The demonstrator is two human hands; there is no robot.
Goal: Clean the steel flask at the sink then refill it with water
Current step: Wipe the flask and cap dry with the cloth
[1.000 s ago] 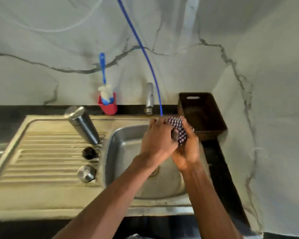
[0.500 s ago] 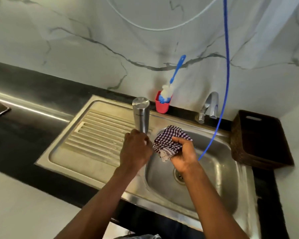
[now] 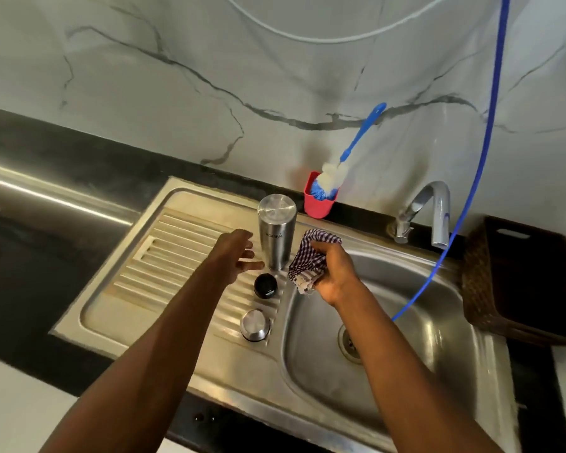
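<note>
Flask: the steel flask (image 3: pixel 276 232) stands on the ribbed drainboard (image 3: pixel 164 256), at its inner end just beside the rim of the basin.
Flask axis: long axis upright, leaning slightly toward the back wall in this wide-angle view; the flat closed end faces up and the printing on its side reads upside down, so the mouth end is down on the ribs.
Left hand: the left hand (image 3: pixel 234 256) is just left of the flask's lower body, fingers spread and loosely curled, holding nothing; the fingertips come close to the steel, and whether they touch cannot be told.
Right hand: the right hand (image 3: pixel 332 273) is closed around a bunched checked cloth (image 3: pixel 309 259), which sits just right of the flask and looks to brush its side.
Black cap: a small black cap (image 3: pixel 265 286) lies on the ribs directly in front of the flask's base.
Steel lid: a round steel lid (image 3: pixel 255 325) lies nearer the front edge, apart from the black cap.
Basin: the sink basin (image 3: pixel 422 354) is right of the flask, drain visible.
Tap: the tap (image 3: pixel 433 210) stands behind the basin.
Blue hose: a blue hose (image 3: pixel 489 125) hangs from above into the basin.
Brush: a blue-handled bottle brush (image 3: pixel 350 155) leans in a red cup (image 3: pixel 317 204) behind the flask.
Basket: a dark basket (image 3: pixel 520 279) sits at the far right.
</note>
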